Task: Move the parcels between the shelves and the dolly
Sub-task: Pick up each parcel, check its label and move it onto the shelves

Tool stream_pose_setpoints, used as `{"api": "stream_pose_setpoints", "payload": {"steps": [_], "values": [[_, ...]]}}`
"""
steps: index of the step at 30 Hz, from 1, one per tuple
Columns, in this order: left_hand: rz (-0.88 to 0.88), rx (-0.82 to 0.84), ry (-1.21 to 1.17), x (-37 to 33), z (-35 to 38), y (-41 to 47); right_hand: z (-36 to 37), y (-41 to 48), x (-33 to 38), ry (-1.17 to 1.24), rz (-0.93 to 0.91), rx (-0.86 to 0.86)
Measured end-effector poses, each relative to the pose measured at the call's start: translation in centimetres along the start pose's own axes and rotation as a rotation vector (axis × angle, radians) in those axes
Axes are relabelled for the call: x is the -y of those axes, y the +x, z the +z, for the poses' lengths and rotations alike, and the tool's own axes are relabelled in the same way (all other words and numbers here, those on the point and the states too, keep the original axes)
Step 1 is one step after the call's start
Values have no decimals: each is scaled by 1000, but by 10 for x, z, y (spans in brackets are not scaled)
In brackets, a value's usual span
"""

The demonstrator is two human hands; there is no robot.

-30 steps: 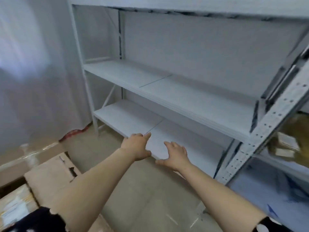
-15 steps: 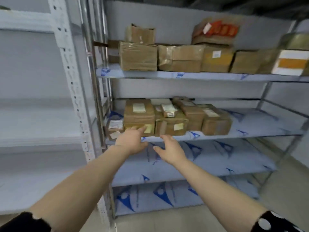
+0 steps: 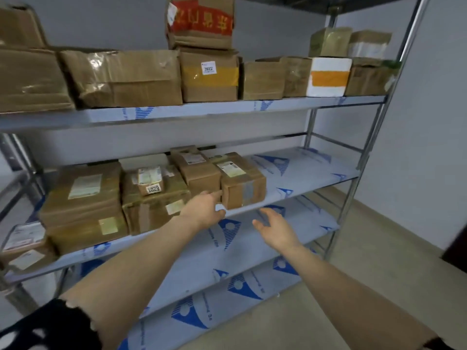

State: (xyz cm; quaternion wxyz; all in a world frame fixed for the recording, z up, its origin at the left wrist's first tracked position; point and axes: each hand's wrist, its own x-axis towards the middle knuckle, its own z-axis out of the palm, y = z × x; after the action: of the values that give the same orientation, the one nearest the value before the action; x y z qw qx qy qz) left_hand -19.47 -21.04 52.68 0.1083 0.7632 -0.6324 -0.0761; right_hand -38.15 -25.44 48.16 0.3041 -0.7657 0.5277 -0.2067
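The middle shelf (image 3: 303,170) of the metal rack (image 3: 372,137) carries a row of parcels that fills its left half.

1. Far left: a flat parcel (image 3: 24,245) with white labels lies at the front edge.
2. Beside it stands a large brown box (image 3: 83,205) with a pale label on top.
3. Next is a taped box (image 3: 154,208), which carries a small packet (image 3: 150,179) on its top.
4. Behind and to the right is a narrow box (image 3: 197,170).
5. Last in the row is the end parcel (image 3: 243,185), which stands at the front edge. The shelf to its right is bare printed film.

The left hand (image 3: 204,210) is in front of the shelf edge. Its fingers are extended and hold nothing. The index fingertip is at the lower left front corner of the end parcel; whether it presses cannot be told.

The right hand (image 3: 275,228) is below and in front of the end parcel, apart from it. Its fingers are spread and relaxed, and it holds nothing.

The upper shelf (image 3: 227,109) holds larger cartons from end to end. These include a carton with red tape (image 3: 202,21) stacked on another, and near the right end a white foam box (image 3: 328,77) with an orange band.
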Motion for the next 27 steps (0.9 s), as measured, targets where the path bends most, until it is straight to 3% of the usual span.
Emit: {"api": "stream_pose_setpoints", "payload": {"steps": [6, 13, 22, 27], "values": [[-13, 40, -62, -13, 36, 109, -29, 103, -36, 32, 63, -26], [-261, 168, -193, -7, 80, 202, -17, 220, -58, 9, 51, 48], [-604, -14, -223, -44, 90, 244, -27, 316, -82, 0, -17, 148], [-685, -55, -161, -107, 104, 265, -76, 354, -131, -182, -61, 142]]}}
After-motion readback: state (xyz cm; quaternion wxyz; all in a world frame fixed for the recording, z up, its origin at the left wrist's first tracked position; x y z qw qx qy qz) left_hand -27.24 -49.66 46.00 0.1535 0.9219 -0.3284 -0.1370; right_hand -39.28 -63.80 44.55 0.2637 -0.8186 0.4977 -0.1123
